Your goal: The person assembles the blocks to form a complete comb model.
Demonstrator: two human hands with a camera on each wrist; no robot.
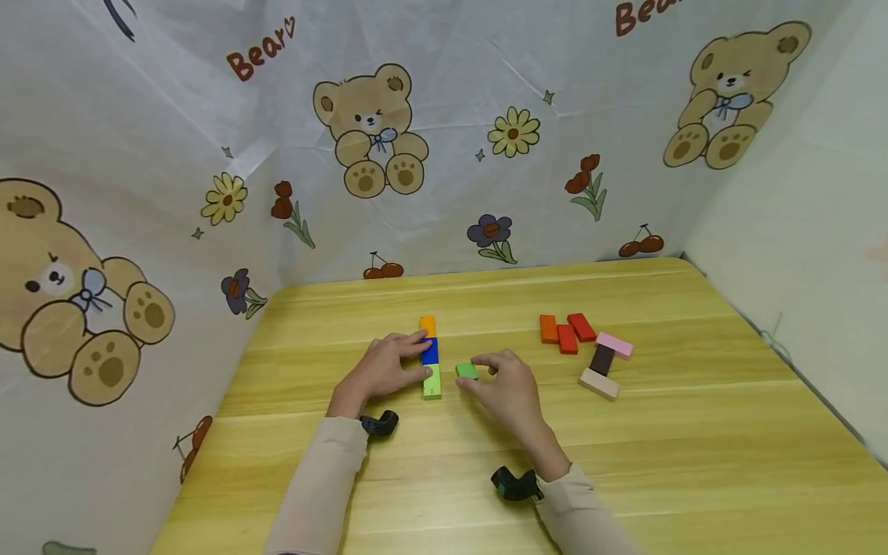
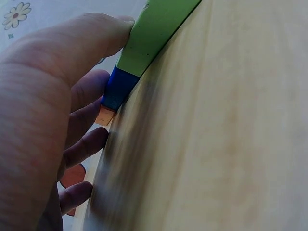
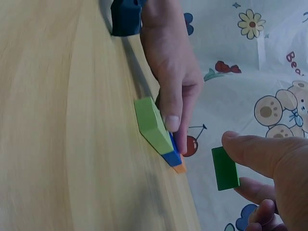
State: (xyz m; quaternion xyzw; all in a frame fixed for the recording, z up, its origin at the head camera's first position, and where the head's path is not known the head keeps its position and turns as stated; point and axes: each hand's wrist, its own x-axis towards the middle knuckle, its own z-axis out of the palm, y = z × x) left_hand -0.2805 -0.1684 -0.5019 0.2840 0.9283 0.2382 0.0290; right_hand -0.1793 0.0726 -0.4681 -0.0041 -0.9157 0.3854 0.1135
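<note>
Three blocks lie end to end in a row on the table: orange [image 1: 428,324] at the far end, blue [image 1: 430,351] in the middle, light green [image 1: 432,383] nearest. Along the row's left side, my left hand [image 1: 384,365] touches the blocks with its thumb at the light green one [image 2: 153,36] and extended fingertips by the blue one [image 2: 121,88]. Just right of the row, my right hand [image 1: 509,391] pinches a darker green block [image 1: 467,371] between thumb and fingers. In the right wrist view that green block [image 3: 225,168] shows upright at the fingertips.
To the right lie an orange-red block [image 1: 549,329], two red blocks [image 1: 567,339], a pink block [image 1: 614,345], a dark brown block [image 1: 602,359] and a beige block [image 1: 600,384]. A bear-print cloth [image 1: 444,154] hangs behind the wooden table [image 1: 444,478].
</note>
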